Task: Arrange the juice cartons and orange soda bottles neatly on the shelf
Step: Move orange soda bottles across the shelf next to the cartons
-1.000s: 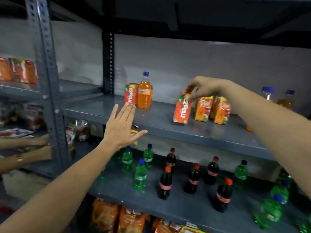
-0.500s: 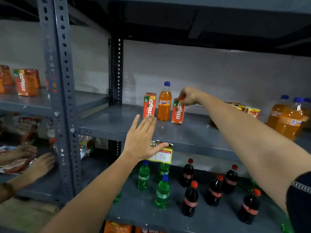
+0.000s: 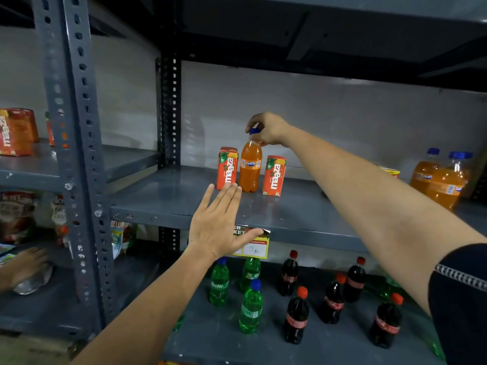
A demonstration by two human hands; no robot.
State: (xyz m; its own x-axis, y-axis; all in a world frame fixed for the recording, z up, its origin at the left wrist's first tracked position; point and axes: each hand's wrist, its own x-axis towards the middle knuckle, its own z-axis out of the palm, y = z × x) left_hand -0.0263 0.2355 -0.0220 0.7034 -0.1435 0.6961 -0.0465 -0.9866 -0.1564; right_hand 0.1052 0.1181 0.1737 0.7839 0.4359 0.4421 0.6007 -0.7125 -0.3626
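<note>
While the right hand point(image 3: 267, 129) pinches the blue cap of the orange soda bottle point(image 3: 250, 167), upright on the grey metal shelf point(image 3: 168, 196), two boxy juice cartons point(image 3: 227, 169) flank it, the right one with a gap. The left hand point(image 3: 218, 227), flat and empty, hovers nearer the front edge. The plastic looks slick.
</note>
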